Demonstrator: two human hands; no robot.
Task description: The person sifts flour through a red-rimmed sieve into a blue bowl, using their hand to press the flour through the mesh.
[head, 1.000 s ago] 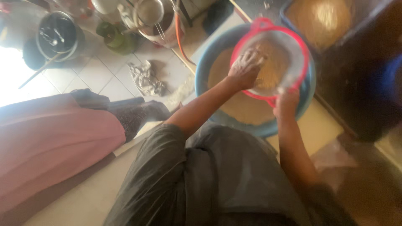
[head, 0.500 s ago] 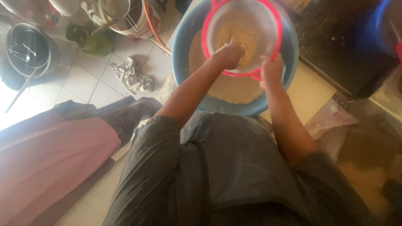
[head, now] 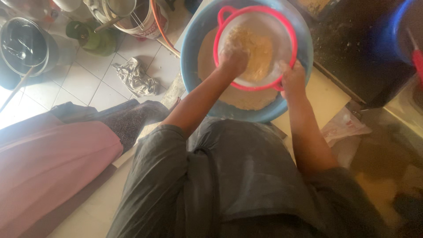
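Observation:
A red-rimmed white sieve [head: 291, 33] sits over a big blue basin [head: 191, 42]. Coarse yellow meal [head: 261, 49] lies in the sieve, and finer pale meal [head: 246, 98] lies in the basin below. My left hand [head: 232, 59] is down inside the sieve on the yellow meal, blurred, so its fingers are unclear. My right hand [head: 293, 80] grips the sieve's near right rim. My grey-clothed lap fills the bottom of the view.
On the tiled floor at left are a dark pot [head: 24, 44], a green bottle [head: 90, 39], a bucket [head: 136, 15] and a crumpled grey cloth [head: 134, 79]. Pink fabric [head: 48, 163] lies at lower left. A blue bucket [head: 403, 26] and a plastic bag [head: 346, 128] are at right.
The view has tilted, so basin and sieve sit higher and more central. My left hand has shifted within the sieve; my right hand stays on the rim.

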